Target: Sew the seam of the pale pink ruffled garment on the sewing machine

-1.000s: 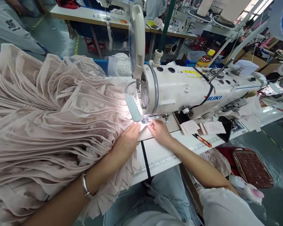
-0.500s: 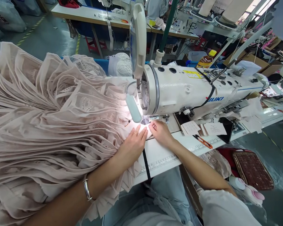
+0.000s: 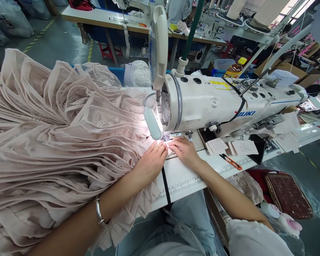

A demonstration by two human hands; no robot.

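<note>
Pale pink fabric (image 3: 171,152) lies under the lit needle area of a white sewing machine (image 3: 200,103). My left hand (image 3: 153,156), with a ring on one finger, rests on this fabric, its fingers close together and gripping it near the presser foot. My right hand (image 3: 185,151) pinches the fabric from the other side, fingertips almost meeting those of the left. Both thumbs are largely hidden. A small lamp (image 3: 153,123) hangs over the fingertips and hides part of the needle. To the left spreads a big heap of pale pink lace-trimmed pieces (image 3: 69,142), reaching my left forearm.
Paper tags (image 3: 242,147) and an orange cutter (image 3: 230,161) lie right of my hands. A ruler strip (image 3: 186,183) runs along the table's front edge. A magnifier (image 3: 159,46) stands above the machine head. Behind it are a yellow-capped bottle (image 3: 235,68) and another sewing table (image 3: 96,16).
My right fingers have stretched out to the left and come against my left fingertips at the fabric. The fabric between them looks bunched. The view has shifted slightly.
</note>
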